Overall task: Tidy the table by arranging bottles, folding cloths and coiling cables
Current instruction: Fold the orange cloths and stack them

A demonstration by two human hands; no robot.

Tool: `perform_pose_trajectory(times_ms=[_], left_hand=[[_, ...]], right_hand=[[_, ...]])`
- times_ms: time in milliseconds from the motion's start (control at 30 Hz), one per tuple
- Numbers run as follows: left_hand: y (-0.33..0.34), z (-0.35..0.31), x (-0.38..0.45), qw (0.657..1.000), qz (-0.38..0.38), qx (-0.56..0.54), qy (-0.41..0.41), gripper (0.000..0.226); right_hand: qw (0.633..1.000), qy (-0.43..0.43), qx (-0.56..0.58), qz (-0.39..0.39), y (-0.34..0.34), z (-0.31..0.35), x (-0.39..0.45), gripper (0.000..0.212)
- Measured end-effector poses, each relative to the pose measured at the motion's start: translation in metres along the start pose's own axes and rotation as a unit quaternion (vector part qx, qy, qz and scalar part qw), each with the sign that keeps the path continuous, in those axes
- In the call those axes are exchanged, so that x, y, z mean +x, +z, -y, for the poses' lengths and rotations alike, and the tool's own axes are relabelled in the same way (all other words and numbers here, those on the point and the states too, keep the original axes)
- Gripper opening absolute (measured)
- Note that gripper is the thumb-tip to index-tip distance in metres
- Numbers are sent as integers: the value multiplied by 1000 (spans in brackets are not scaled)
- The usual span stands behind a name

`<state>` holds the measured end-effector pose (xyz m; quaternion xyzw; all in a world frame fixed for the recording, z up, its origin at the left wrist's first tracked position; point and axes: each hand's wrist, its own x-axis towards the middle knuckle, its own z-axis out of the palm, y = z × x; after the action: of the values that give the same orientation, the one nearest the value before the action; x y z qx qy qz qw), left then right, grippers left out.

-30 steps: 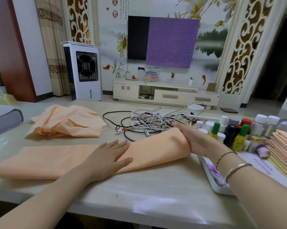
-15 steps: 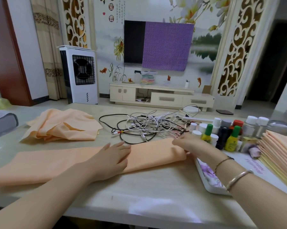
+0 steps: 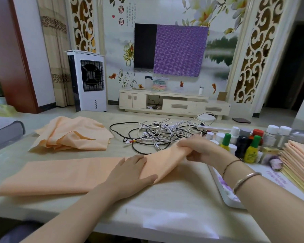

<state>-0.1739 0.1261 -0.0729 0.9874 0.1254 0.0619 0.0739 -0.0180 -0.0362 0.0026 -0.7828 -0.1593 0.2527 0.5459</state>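
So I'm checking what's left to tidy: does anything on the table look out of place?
Yes. The cables lie in a tangled heap mid-table, uncoiled, and a crumpled cloth sits unfolded at back left.

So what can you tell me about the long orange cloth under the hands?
The long orange cloth is a soft, peach-coloured fabric folded into a flat strip that lies across the table. The left hand presses flat on its middle. The right hand pinches its right end and lifts it a little off the table, so that end is bunched and wrinkled. The rest lies smooth.
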Motion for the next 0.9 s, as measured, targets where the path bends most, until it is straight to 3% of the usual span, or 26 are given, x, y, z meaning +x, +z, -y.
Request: perform_pose_trajectory(times_ms=[133,200,267,367,433,500,567,633,700,733,833,900], left_hand=[[-7,3,0,998,0,-64,8,74],[-17,4,-3,984,3,-175,13,62],[-26,2,-7,958,1,-284,30,32],[-24,4,-6,949,-46,-311,28,13],[-21,18,-2,947,-128,-295,-18,15],[-29,35,-3,931,-163,-317,-72,20],[-45,48,-9,907,-120,-386,-121,34],[-58,54,-16,852,-68,-483,-188,58],[-61,59,-22,796,-67,-556,-232,70],[-62,62,-24,791,-75,-555,-247,70],[-56,70,-27,843,-91,-452,-278,41],[-50,76,-26,873,-112,-393,-265,21]], right_hand=[[986,-86,125,62,34,23,-13,36],[980,-109,136,96,56,32,-22,38],[975,-121,135,125,78,38,-29,38],[972,-112,141,153,101,39,-32,39],[969,-105,152,162,112,36,-31,40],[972,-114,136,152,118,35,-30,41],[977,-122,101,141,125,33,-28,40],[979,-128,73,138,135,30,-26,42],[977,-122,75,156,147,27,-26,40],[975,-114,83,170,153,25,-27,36],[973,-122,88,175,162,20,-24,24],[975,-190,25,110,160,17,-19,16]])
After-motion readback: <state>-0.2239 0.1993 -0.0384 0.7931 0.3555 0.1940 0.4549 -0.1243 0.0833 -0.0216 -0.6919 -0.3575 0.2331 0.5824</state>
